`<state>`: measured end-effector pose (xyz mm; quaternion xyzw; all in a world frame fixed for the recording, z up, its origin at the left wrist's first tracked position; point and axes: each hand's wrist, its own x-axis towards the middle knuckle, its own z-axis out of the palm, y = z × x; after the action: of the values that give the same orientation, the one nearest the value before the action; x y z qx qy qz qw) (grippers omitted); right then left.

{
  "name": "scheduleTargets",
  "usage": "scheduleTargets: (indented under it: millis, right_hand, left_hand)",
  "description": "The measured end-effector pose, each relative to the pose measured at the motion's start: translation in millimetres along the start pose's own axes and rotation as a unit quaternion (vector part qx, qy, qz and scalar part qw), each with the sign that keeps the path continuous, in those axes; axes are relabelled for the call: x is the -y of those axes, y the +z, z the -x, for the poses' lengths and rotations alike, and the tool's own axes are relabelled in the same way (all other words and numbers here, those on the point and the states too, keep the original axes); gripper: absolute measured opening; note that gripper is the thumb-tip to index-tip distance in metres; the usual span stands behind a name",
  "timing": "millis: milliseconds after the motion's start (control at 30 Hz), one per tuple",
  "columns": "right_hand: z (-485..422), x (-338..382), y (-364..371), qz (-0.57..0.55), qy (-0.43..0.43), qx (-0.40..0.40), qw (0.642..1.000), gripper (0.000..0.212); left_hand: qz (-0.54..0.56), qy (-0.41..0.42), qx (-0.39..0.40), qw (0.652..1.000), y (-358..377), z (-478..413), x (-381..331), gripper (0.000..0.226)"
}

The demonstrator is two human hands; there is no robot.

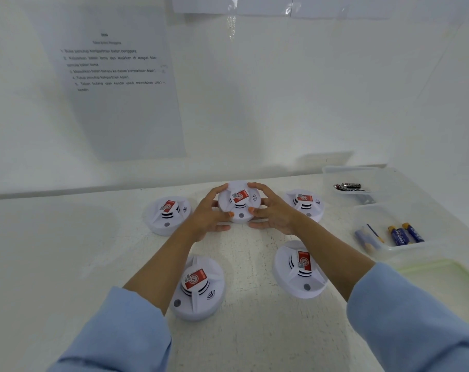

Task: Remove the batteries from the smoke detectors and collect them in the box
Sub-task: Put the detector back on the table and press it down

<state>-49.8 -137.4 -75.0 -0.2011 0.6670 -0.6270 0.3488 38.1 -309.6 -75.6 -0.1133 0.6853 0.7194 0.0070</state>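
Observation:
Several white round smoke detectors with red labels lie on the white table. My left hand [210,214] and my right hand [271,210] grip the middle far detector [238,202] from both sides, fingers curled round its rim. Other detectors sit at the far left [167,214], the far right [306,204], the near left [198,287] and the near right [299,268]. A clear box [346,171] at the far right holds black batteries [348,187]. A nearer clear box [373,212] holds blue batteries [406,233].
A printed instruction sheet [120,84] hangs on the white wall behind the table. A white tray edge [442,272] shows at the right, in front of the boxes. Bare tabletop lies at the left.

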Motion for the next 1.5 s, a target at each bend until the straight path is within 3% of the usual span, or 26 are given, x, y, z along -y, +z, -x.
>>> scheduleTargets:
  millis: [1500]
  right_hand:
    - [-0.1,-1.3,1.3,0.002,0.004,-0.004,1.0,0.055]
  left_hand:
    - [-0.015,-0.013,-0.008,1.0,1.4,1.6,-1.8,0.06]
